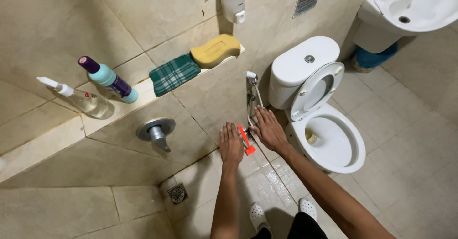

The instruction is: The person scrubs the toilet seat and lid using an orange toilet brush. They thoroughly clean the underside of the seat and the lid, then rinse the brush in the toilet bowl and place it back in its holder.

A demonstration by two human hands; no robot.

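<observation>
Two bare hands are in the lower middle of the frame, the left hand (231, 144) and the right hand (269, 129), with one orange handle (246, 140) between them. On the tiled ledge at upper left there are two bottles: one clear spray bottle (81, 98) and one teal bottle with purple cap (109, 79). Beside them lie one green checked cloth (173, 74) and one yellow sponge (215, 50). There is one toilet (318, 106), one washbasin (411, 9) at upper right, one round floor drain (177, 194), one metal wall valve (156, 131), one bidet sprayer (251, 78) and two white shoes (257, 214).
</observation>
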